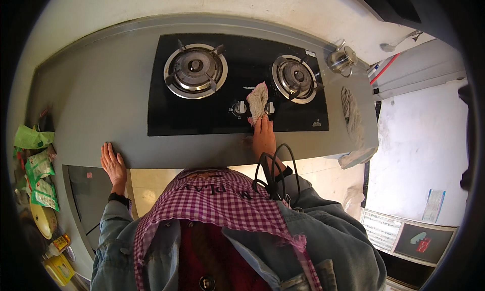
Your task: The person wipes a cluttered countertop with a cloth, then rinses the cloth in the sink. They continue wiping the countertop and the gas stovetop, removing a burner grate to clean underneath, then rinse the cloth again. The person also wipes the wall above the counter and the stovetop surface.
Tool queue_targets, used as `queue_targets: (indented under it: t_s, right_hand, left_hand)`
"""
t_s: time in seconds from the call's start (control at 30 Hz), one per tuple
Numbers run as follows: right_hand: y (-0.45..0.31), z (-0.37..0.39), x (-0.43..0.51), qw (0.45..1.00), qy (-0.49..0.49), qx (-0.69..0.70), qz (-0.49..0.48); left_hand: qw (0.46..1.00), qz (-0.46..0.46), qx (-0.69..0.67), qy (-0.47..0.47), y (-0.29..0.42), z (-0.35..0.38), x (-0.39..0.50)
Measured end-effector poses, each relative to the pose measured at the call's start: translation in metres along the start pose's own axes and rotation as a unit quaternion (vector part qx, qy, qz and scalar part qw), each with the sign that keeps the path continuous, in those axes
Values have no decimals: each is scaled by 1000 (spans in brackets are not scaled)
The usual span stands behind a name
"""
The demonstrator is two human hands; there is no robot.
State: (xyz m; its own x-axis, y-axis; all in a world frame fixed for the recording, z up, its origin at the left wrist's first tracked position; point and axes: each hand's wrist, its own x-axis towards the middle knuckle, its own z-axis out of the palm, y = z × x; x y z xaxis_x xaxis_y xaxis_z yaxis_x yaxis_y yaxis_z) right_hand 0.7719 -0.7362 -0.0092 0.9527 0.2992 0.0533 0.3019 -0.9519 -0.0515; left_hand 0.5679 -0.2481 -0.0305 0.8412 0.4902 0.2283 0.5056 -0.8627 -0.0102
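Note:
Fingers of my right hand point(265, 139) lie on the near end of a pale rag point(258, 100) with a pink edge. The rag is spread on the black glass gas hob point(235, 118), between its left control knob point(239, 107) and right control knob point(269, 108). Two burners flank it from behind, the left burner point(195, 69) and the right burner point(295, 79), both with dark pan supports. With nothing in it, my left hand point(113, 167) rests flat on the front edge of the grey countertop point(94, 101), left of the hob.
A metal pot point(342, 59) stands right of the hob, with a crumpled cloth point(352, 115) nearer the counter's right edge. Green packets point(39, 164) and a yellow container point(60, 269) line the left side. A black cable point(273, 177) hangs by my right wrist.

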Motion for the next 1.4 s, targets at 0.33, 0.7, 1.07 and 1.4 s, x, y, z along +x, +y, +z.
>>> queue_targets:
  t_s: [0.33, 0.7, 1.07, 1.4]
  right_hand:
    - [94, -22, -10, 990, 22, -119, -72]
    - [91, -4, 3, 986, -12, -77, 147]
    - [-116, -2, 52, 981, 123, 74, -127]
    - [-73, -10, 184, 995, 32, -8, 90]
  left_hand:
    - [1000, -7, -9, -11, 0, -2, 0]
    - [1000, -14, -16, -2, 2, -2, 0]
    - [1000, -21, -6, -11, 1, -1, 0]
    - [1000, -19, -19, -13, 3, -8, 0]
